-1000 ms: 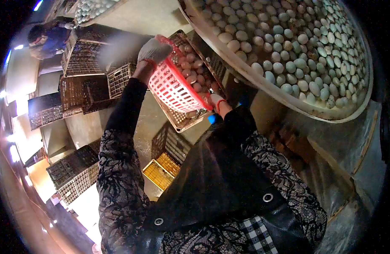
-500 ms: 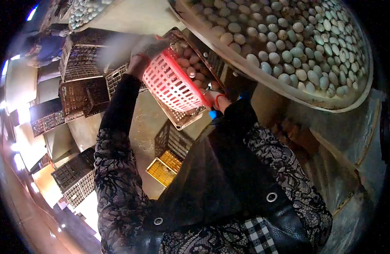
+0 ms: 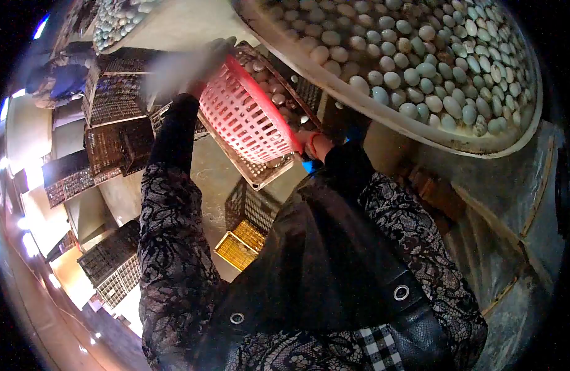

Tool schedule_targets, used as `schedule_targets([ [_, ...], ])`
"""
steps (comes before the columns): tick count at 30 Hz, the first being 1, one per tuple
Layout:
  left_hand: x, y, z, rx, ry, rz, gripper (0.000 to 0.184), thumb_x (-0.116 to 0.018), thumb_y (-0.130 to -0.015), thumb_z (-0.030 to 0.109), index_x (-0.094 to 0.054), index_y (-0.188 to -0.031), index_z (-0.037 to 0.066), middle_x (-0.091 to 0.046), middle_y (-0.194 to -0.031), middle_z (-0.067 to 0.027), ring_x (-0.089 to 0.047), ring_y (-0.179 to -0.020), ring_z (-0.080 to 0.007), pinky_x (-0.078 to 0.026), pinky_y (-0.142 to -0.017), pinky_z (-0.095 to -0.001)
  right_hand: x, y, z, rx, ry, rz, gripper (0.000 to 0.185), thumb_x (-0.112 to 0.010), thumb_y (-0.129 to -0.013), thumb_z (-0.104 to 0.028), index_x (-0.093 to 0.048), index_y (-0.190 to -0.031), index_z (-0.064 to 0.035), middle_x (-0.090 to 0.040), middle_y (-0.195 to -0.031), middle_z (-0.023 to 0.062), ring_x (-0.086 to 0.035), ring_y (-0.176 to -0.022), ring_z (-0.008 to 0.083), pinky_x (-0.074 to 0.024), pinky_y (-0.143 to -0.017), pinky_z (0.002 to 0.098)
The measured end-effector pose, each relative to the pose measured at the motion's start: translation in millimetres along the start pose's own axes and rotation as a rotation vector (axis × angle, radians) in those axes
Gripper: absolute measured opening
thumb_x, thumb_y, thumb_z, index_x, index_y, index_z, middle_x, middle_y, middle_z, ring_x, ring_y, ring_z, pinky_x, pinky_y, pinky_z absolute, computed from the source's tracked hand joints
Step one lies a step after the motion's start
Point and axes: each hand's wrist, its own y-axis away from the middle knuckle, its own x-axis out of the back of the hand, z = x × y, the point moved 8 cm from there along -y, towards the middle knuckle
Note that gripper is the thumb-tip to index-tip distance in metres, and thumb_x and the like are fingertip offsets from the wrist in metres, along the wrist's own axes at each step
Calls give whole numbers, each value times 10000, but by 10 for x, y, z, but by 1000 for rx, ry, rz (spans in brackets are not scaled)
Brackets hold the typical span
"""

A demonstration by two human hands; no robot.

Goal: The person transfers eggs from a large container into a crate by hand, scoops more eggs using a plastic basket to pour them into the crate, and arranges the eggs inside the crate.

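Observation:
A pink plastic basket (image 3: 245,117) with slotted sides is tipped on its side over a crate (image 3: 260,176). Several eggs (image 3: 277,98) lie at its mouth and in the crate beyond. My left hand (image 3: 216,60), partly smeared by a blur, is closed on the basket's far rim. At the near end of the rim, my right hand (image 3: 314,144) grips the basket, with a red band at the wrist. The basket's inside is turned away and hidden.
A large round tub (image 3: 421,133) full of eggs stands at the upper right. Stacked crates (image 3: 115,93) fill the left side, and a yellow crate (image 3: 242,244) sits on the floor. Another person (image 3: 59,83) is at the far left.
The basket has tipped further over and shifted slightly left, its slotted side now facing me more. Both hands have moved with it, still on the rim.

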Motion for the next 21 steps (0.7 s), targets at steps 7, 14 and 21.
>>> schedule_targets([
  [7,-46,157,-816,168,-39,-14,397,-472,-868,393,-558,-784,15,-552,-694,-45,-480,-650,-169,-398,-655,-303,-112,47,80,-8,-61,-58,240,-452,-875,-246,-566,-820,-42,-577,-782,28,-513,-687,154,-423,-584,312],
  [14,139,491,-1188,194,-104,69,338,-467,-867,326,-552,-748,21,-547,-658,-87,-504,-605,-232,-404,-593,-338,-116,-82,239,-55,68,-9,223,-475,-853,-230,-571,-800,-36,-583,-766,40,-524,-656,167,-433,-568,315],
  [21,128,151,-150,-42,-206,75,291,-462,-867,259,-546,-711,28,-543,-622,-129,-529,-559,-296,-411,-532,-374,-22,-154,480,-153,363,103,206,-499,-831,-215,-575,-780,-31,-589,-750,52,-535,-625,179,-443,-553,318],
])
